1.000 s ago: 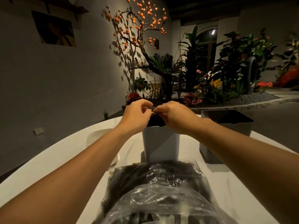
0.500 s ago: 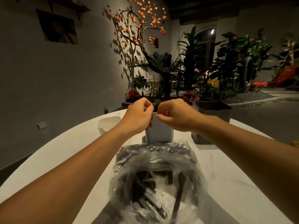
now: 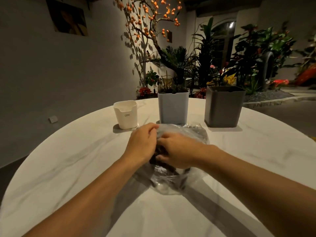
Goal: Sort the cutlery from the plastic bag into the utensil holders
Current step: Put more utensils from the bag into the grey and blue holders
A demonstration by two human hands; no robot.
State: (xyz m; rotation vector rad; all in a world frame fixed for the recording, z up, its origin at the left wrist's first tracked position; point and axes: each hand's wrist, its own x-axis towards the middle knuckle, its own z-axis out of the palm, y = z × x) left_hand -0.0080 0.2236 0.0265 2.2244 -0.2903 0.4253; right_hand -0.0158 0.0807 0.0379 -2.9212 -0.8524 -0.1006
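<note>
Head view shows us both hands down on the plastic bag [image 3: 186, 134], which lies crumpled on the white tabletop [image 3: 77, 159] just in front of the three utensil holders: a short white holder [image 3: 126, 115] to the left, a taller pale blue holder [image 3: 173, 108] in the middle and a dark grey holder [image 3: 223, 106] to the right. Our left hand [image 3: 142, 144] has its fingers curled round a gather of film at the bag's near-left edge, and our right hand [image 3: 181, 152] reaches in beside it with its fingers bent over dark cutlery [image 3: 159, 151] at the bag's mouth; whether they actually pinch a piece or only the plastic we cannot tell, since the hand covers the contact. We judge this to be the step of opening the bag or drawing out a piece. The blue holder seems to hold something dark at its rim, while the contents of the other two are not visible. The risks we see come from the thin, slippery film: a pull on a tangled piece could drag the whole bag forward into the blue holder just behind it and tip it, or snag and tear the plastic so pieces spill across the tabletop. Dim light and dark cutlery also make it easy to misread which kind we have hold of, so a piece could end up in the wrong holder
</note>
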